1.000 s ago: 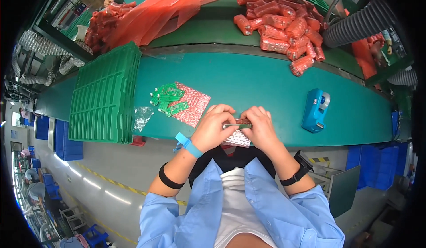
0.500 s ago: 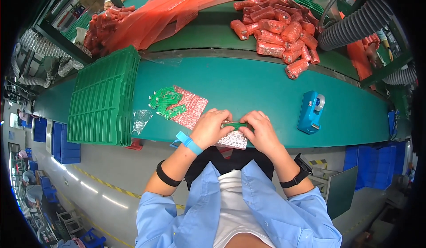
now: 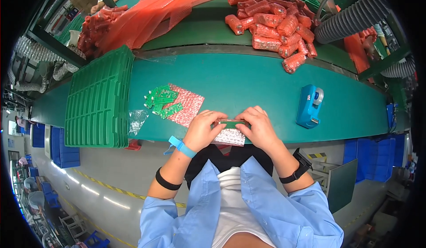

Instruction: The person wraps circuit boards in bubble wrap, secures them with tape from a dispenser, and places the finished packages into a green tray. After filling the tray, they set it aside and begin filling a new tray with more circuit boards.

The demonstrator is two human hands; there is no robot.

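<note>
Between my two hands at the near edge of the table lies a small stack of green circuit boards [image 3: 231, 124] on a sheet of bubble wrap [image 3: 231, 136]. My left hand [image 3: 203, 129] pinches the left end of the boards, and a light blue strap circles that wrist. My right hand [image 3: 257, 127] grips their right end, thumb on the near side and fingers on the far side. Left of my hands, loose green circuit boards [image 3: 161, 100] lie in a pile, partly on a pinkish bubble wrap sheet [image 3: 191, 102].
A blue tape dispenser [image 3: 309, 107] stands to the right. Stacked green crates [image 3: 98, 99] rise at the left beside a clear plastic scrap [image 3: 137, 121]. On the far shelf lie red bubble-wrapped bundles [image 3: 288, 25] and red bubble wrap sheets [image 3: 164, 15]. A grey hose [image 3: 350, 21] hangs at the right.
The boards have tilted between my hands, showing more of their green edges. My fingers have shifted slightly around them. The whole view has moved a little.
</note>
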